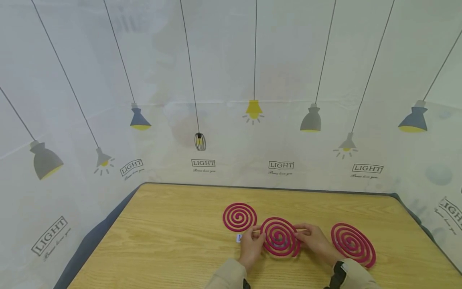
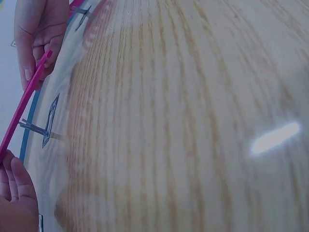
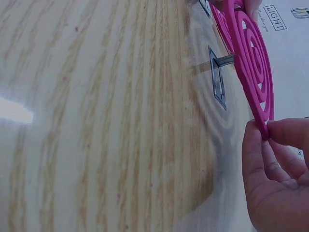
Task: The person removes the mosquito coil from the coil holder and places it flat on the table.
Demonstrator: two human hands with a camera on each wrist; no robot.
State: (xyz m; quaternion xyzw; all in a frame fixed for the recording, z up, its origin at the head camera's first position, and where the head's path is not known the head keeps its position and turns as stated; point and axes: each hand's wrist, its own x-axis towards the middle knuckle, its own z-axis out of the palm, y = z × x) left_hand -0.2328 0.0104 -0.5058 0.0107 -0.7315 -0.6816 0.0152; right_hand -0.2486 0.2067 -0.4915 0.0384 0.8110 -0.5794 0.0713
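A magenta mosquito coil [image 1: 278, 236] is held between my two hands, its face tilted. My left hand [image 1: 250, 245] grips its left edge, thumb in front. At the opposite edge my right hand [image 3: 277, 179] pinches the rim between thumb and fingers. Under the coil stands a small metal stand [image 3: 218, 84] with a flat base on the table, its upright prong reaching the coil in the right wrist view. A second coil [image 1: 239, 216] is at the back left of my hands. A third coil [image 1: 351, 242] sits to the right, by my right forearm.
The wooden table [image 1: 162, 233] carries all of this. A small whitish piece [image 1: 238, 238] lies just left of my left hand. White sheets [image 1: 223, 80] printed with lamps and lettering hang around the table's back and sides.
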